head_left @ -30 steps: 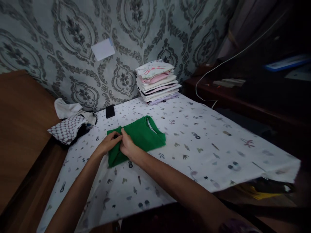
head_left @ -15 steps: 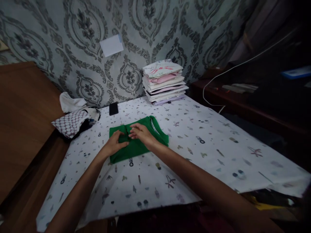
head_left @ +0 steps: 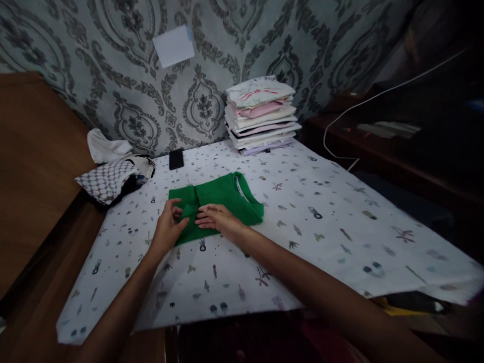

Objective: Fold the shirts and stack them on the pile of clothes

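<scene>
A green T-shirt (head_left: 223,193) lies folded into a flat bundle in the middle of the head view. Its ribbed neckline with a pale inner tape faces right. My left hand (head_left: 169,224) rests at the bundle's left end, fingers curved and thumb apart, with green cloth between them. Just right of the thumb the cloth rises in a small crease. My right hand (head_left: 219,219) lies palm down across the near middle of the shirt, fingers stretched out to the left beside a fold line.
Patterned white cloth (head_left: 302,242) covers the table. A stack of folded clothes (head_left: 261,116) stands at the back, left of a white cable (head_left: 328,132). A black phone (head_left: 176,159) lies near the wall. Crumpled garments (head_left: 109,176) sit at the left edge by a brown wooden panel (head_left: 34,171).
My right hand has slid nearer to me, lying flatter on the shirt. My left hand's fingers have drawn in, and the cloth beside it is raised. The camera view has tilted down slightly.
</scene>
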A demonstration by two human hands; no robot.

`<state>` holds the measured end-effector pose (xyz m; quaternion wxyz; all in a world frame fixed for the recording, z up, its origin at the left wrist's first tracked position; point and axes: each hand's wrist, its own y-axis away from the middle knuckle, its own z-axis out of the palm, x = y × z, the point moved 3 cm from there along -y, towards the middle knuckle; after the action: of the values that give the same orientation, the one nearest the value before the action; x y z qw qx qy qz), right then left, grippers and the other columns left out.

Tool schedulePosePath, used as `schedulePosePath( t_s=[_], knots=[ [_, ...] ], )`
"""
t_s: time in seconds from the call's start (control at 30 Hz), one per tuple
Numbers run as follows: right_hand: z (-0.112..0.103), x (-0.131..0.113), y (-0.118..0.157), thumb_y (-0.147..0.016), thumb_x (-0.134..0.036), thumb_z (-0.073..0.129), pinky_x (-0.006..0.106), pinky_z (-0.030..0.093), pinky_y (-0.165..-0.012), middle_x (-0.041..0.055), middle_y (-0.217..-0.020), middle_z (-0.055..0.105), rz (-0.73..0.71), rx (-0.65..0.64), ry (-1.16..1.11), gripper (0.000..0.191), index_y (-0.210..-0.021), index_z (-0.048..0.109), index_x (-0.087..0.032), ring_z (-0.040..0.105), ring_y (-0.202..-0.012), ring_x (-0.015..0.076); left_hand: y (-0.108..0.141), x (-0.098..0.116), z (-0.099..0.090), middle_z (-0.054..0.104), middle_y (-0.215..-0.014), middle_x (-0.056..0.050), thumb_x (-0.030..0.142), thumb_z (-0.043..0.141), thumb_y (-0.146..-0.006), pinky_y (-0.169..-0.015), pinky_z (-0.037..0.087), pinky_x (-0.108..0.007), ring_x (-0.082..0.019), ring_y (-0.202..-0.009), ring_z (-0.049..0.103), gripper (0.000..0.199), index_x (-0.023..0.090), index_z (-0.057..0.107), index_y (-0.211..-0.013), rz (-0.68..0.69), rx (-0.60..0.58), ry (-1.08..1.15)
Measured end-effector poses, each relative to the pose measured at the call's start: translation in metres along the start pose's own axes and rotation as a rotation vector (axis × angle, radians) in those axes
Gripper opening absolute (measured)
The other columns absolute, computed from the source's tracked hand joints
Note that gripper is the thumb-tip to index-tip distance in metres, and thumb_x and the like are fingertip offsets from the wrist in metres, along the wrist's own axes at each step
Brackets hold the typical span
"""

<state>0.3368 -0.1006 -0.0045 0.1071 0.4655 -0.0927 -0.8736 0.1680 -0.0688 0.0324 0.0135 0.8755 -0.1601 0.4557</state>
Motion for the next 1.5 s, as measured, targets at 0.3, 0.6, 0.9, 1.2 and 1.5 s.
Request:
schedulePosePath(
  t_s=[0.3,0.6,0.9,1.2,1.5],
  knots=[
    [-0.002,0.0,-0.012,-0.071,-0.02,0.076,0.025,0.054,-0.052,-0.0038,-0.064,0.059,-0.15,0.071,0.284,0.018,-0.086,0.065,-0.018,0.058,-0.059,0.0125,0.042,0.009,0.014,0.064,-0.113,-0.006,0.021,0.06,-0.084,-0.09,0.05,-0.039,-0.023,-0.106,0.062,0.043,0.026,0.049,-0.125,0.292,-0.083,-0.298],
    [0.003,-0.011,-0.001,-0.065,-0.006,0.067,0.029,0.048,-0.069,-0.0031,-0.079,0.063,-0.424,0.102,0.714,0.038,-0.098,0.07,-0.024,0.055,-0.064,0.0122,0.047,0.001,0.004,0.063,-0.108,-0.008,0.023,0.05,-0.094,-0.09,0.05,-0.04,-0.025,-0.105,0.059,0.018,0.023,0.058,-0.11,0.464,-0.062,-0.412],
    [-0.003,-0.002,-0.013,-0.066,-0.014,0.069,0.024,0.044,-0.053,-0.0037,-0.078,0.057,-0.232,0.114,0.503,0.032,-0.097,0.065,-0.02,0.052,-0.057,0.0102,0.055,-0.01,-0.021,0.056,-0.113,-0.008,0.022,0.054,-0.089,-0.089,0.049,-0.039,-0.026,-0.109,0.055,0.029,0.024,0.049,-0.117,0.318,-0.017,-0.448],
    [0.002,-0.011,0.02,-0.083,-0.042,0.065,0.028,0.044,-0.06,0.0016,-0.079,0.062,-0.375,0.091,0.813,0.022,-0.081,0.057,-0.021,0.056,-0.064,0.0142,0.064,-0.015,-0.023,0.056,-0.109,-0.007,0.018,0.052,-0.087,-0.087,0.05,-0.038,-0.025,-0.105,0.055,0.016,0.023,0.049,-0.101,0.358,0.002,-0.505],
    [0.009,-0.005,0.012,-0.074,-0.019,0.065,0.026,0.046,-0.064,-0.0026,-0.079,0.056,-0.452,0.051,0.703,0.017,-0.089,0.057,-0.023,0.053,-0.067,0.012,0.066,-0.018,-0.017,0.065,-0.107,-0.01,0.008,0.046,-0.088,-0.087,0.052,-0.041,-0.027,-0.104,0.059,0.028,0.021,0.058,-0.11,0.449,-0.007,-0.727]
  ],
)
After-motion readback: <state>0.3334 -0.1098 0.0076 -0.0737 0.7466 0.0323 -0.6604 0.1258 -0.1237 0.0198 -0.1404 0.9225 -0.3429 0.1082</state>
